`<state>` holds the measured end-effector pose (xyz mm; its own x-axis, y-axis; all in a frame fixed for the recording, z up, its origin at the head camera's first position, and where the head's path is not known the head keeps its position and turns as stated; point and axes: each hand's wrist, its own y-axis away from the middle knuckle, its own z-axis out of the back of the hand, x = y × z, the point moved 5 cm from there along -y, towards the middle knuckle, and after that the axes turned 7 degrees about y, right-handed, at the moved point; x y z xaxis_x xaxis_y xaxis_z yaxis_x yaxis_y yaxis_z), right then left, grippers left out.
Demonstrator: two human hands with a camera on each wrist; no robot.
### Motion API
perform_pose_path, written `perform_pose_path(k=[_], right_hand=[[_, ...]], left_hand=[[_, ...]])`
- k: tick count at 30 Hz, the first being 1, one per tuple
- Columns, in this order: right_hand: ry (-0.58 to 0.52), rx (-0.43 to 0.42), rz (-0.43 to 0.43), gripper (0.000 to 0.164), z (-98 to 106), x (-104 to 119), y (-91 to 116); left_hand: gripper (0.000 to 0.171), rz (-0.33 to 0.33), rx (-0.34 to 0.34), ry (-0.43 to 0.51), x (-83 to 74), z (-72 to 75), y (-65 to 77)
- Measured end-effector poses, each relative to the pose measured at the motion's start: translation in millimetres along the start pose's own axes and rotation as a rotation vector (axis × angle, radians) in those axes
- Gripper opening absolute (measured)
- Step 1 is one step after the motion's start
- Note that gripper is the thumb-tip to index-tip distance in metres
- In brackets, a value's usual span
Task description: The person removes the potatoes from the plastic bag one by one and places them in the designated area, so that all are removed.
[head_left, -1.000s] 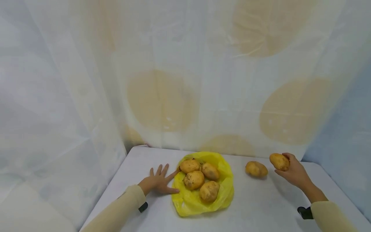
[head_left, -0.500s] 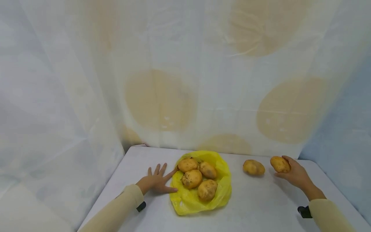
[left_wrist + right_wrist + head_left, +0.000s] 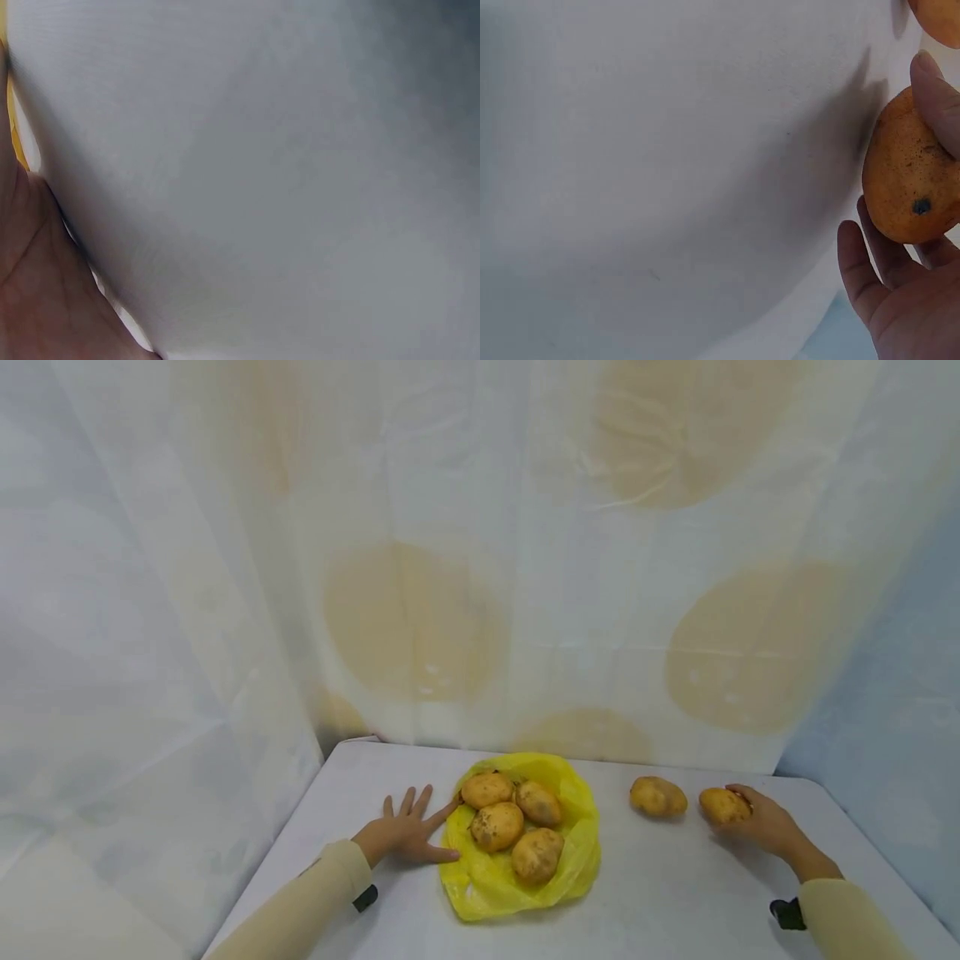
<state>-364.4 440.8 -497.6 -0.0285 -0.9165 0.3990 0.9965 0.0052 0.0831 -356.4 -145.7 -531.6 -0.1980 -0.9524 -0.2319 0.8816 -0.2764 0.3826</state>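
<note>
My right hand (image 3: pixel 765 827) grips a potato (image 3: pixel 724 807) between thumb and fingers, low over the right side of the table. In the right wrist view, this potato (image 3: pixel 911 176) shows a dark spot on its skin. A second potato (image 3: pixel 657 797) lies just to its left. Several potatoes (image 3: pixel 497 826) sit in a yellow plastic bag (image 3: pixel 483 893) with its mouth spread wide. Beside the bag, my left hand (image 3: pixel 408 837) is flat with fingers spread, its thumb and index fingertips right at the bag's edge. The left wrist view catches only part of the palm (image 3: pixel 45 277).
The white table (image 3: pixel 637 902) ends at a hanging cloth (image 3: pixel 585 610) with tan circles. Pale sheets (image 3: pixel 150 652) enclose the left side, and a bluish one (image 3: pixel 892 718) stands at the right.
My right hand has lowered the potato toward the table, to the right of the loose one. My left hand has stayed beside the bag.
</note>
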Motion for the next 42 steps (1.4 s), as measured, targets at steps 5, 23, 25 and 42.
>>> perform_pose_path(k=[5, 23, 25, 42], right_hand=[[-0.007, 0.025, -0.018, 0.105, -3.1, -1.2, 2.8], [-0.161, 0.099, -0.032, 0.106, -16.1, -15.1, 1.9], [-0.163, 0.089, -0.021, 0.104, -15.4, -12.6, -0.2], [-0.123, 0.053, -0.004, 0.098, -11.9, -10.6, -0.1]], left_hand=[[0.105, -0.01, 0.008, -0.003, 1.6, -3.1, -2.7], [0.101, -0.003, 0.008, -0.042, -1.8, -6.6, -4.3], [0.101, 0.0, -0.003, -0.039, 0.3, -4.5, -3.4], [0.101, -0.012, -0.005, -0.011, -0.6, -1.9, 3.9]])
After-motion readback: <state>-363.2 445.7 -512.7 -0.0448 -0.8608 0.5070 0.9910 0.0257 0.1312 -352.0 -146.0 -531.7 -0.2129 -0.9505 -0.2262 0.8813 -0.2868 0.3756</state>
